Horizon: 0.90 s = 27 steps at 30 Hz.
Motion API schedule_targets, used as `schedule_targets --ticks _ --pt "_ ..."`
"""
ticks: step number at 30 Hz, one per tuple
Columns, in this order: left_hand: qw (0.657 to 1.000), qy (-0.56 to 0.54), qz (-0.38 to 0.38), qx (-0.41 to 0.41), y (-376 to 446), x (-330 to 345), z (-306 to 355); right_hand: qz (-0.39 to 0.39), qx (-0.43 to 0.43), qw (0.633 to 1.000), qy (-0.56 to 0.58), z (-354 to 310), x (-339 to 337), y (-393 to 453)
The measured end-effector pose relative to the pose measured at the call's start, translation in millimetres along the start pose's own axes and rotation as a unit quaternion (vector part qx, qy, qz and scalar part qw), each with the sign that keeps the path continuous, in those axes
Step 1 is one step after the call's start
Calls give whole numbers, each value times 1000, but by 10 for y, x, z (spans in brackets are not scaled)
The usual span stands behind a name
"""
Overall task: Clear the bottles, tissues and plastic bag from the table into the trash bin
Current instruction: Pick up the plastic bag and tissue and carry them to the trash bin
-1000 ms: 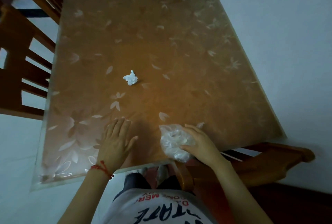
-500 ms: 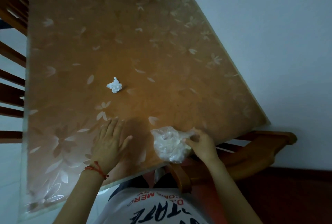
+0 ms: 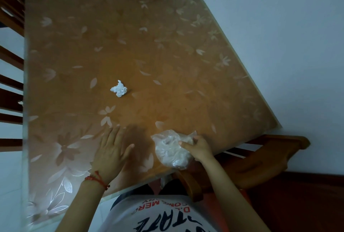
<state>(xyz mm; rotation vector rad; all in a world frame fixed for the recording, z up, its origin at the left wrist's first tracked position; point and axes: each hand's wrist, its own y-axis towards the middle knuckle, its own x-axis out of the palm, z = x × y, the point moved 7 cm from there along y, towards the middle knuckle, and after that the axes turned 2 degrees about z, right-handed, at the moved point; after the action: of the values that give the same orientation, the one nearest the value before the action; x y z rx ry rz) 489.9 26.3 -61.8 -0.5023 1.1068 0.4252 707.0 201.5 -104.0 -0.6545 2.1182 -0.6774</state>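
Observation:
A crumpled clear plastic bag (image 3: 170, 149) lies at the near edge of the brown table (image 3: 167, 55), partly over the edge. My right hand (image 3: 198, 148) grips its right side with curled fingers and thumb. A small crumpled white tissue (image 3: 119, 88) sits alone in the middle of the table, well beyond both hands. My left hand (image 3: 111, 149) rests flat on the table to the left of the bag, fingers straight. No bottles and no trash bin are in view.
The table has a glossy cover with a pale flower print. A wooden chair (image 3: 260, 157) stands at the near right corner by the white wall (image 3: 279, 27). More wooden chair backs (image 3: 9, 86) line the left side.
My right hand has closed from lying on the plastic bag to gripping it, bunching it up. My left hand stays flat. The view has shifted a little.

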Motion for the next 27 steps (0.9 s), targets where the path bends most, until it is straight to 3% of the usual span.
schedule_targets --ticks 16,27 --pt "1000 -4 -5 -26 -5 -36 -198 41 -107 993 2 -638 308 91" --pt "999 -3 -3 -32 -23 -40 -273 23 -37 998 -47 -473 408 89"
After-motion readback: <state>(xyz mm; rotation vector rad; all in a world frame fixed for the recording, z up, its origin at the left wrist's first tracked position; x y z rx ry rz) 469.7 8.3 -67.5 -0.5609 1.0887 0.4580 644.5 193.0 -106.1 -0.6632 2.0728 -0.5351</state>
